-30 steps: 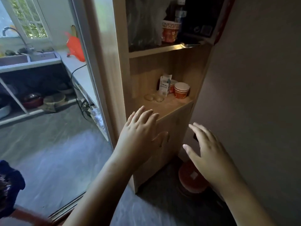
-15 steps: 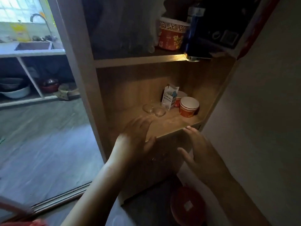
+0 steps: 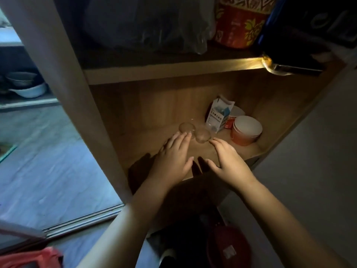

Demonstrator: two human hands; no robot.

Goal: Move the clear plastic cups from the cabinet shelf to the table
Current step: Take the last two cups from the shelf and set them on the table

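Now both open, empty hands, left hand (image 3: 174,155) and right hand (image 3: 225,159), reach the two clear plastic cups (image 3: 202,135) on the shelf (image 3: 139,151); hold each softly so it won't squash.

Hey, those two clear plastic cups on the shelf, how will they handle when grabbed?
The clear plastic cups look thin and empty, so probably light and easily nudged. Smooth walls may slip or flex if squeezed. They stand close together, so bumping one likely shifts the other.

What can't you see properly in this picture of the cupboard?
- Head view: the clear cups are see-through and dimly lit, so their count and whether fingertips touch them is unclear.
- The small red cup is mostly hidden behind the carton and the red tub.
- The table is out of frame.
- The carton's print is too small.
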